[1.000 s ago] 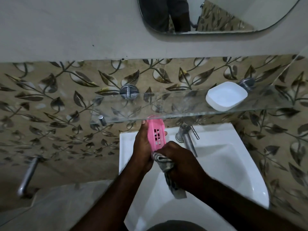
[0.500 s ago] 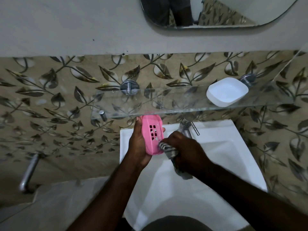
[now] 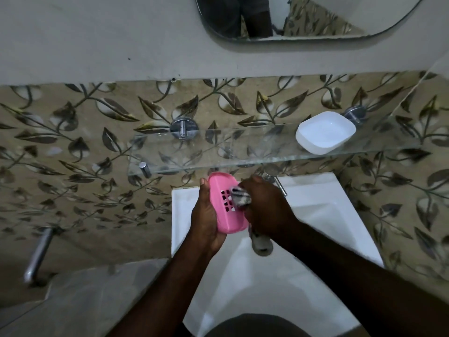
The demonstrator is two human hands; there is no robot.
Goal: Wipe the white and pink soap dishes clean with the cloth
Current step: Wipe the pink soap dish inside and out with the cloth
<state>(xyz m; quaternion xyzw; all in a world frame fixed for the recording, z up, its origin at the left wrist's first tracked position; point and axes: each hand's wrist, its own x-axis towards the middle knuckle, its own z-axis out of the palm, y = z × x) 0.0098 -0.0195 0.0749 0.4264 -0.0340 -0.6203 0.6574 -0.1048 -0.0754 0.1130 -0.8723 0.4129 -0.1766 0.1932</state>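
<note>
Left hand cups the pink soap dish from behind, tilted up so its slotted face meets us. Right hand is bunched round the cloth, pressing it onto the slots, w/ the tail hanging below. All over the sink, prob. to catch drips. White soap dish sits on the glass shelf, well apart.

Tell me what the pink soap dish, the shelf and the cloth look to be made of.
Pink soap dish: likely moulded plastic, smooth with a dull sheen and punched drain slots. Shelf: clear glass, since the leaf tiles show through it and its edge glints. Cloth: soft woven fabric, striped, bunched and hanging limp.
</note>
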